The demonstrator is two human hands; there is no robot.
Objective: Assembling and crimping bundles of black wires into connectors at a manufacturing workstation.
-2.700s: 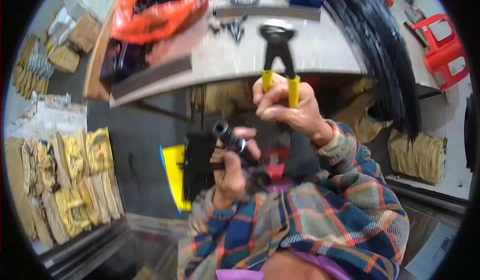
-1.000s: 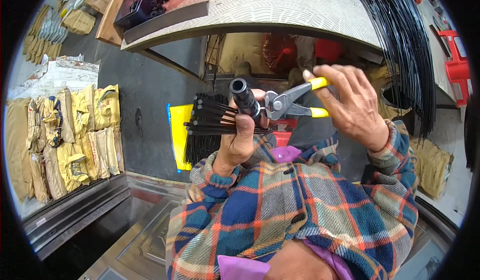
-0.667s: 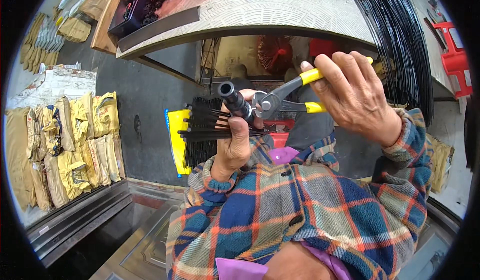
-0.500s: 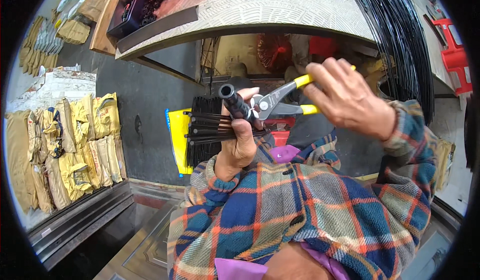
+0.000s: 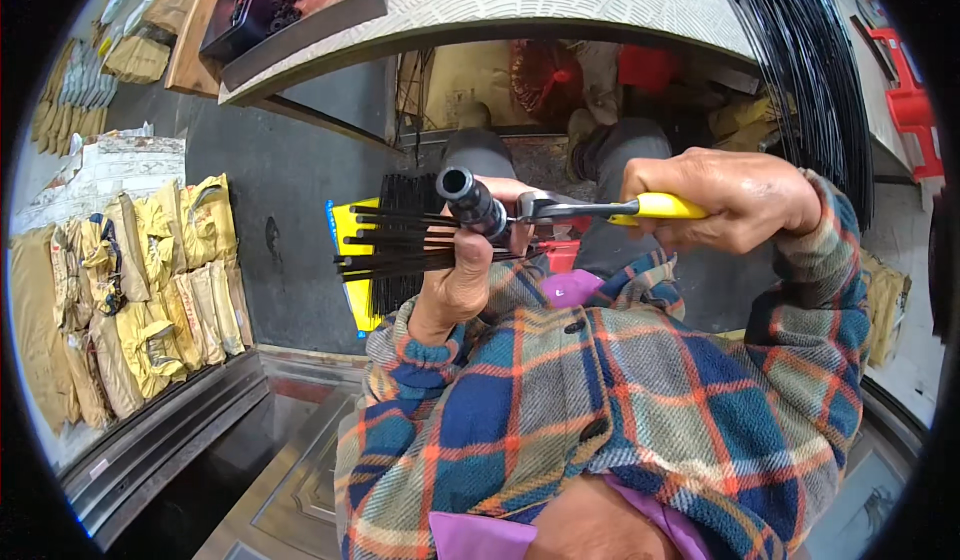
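My left hand point(image 5: 460, 282) is closed round a black ribbed tubular fitting point(image 5: 466, 196), its open round end tilted up. A fan of thin black rods point(image 5: 400, 242) sticks out leftward from the same grip. On the other side, my right hand point(image 5: 730, 198) wraps round the yellow handles of a pair of pliers point(image 5: 590, 210). The pliers are turned nearly edge-on, with their jaws against the fitting's right side. Whether the jaws are clamped on something there is hidden.
A workbench point(image 5: 560, 0) spans the top, with a dark box of small black parts point(image 5: 255, 10) at its left. Long black rods point(image 5: 800, 70) hang over its right side. Yellow and brown sacks point(image 5: 150, 290) lie at left, and a red stool point(image 5: 905, 110) stands far right.
My right hand has swung down and its grip has closed more. The pliers have turned from face-on with spread handles to nearly edge-on. The fitting stays in my left hand.
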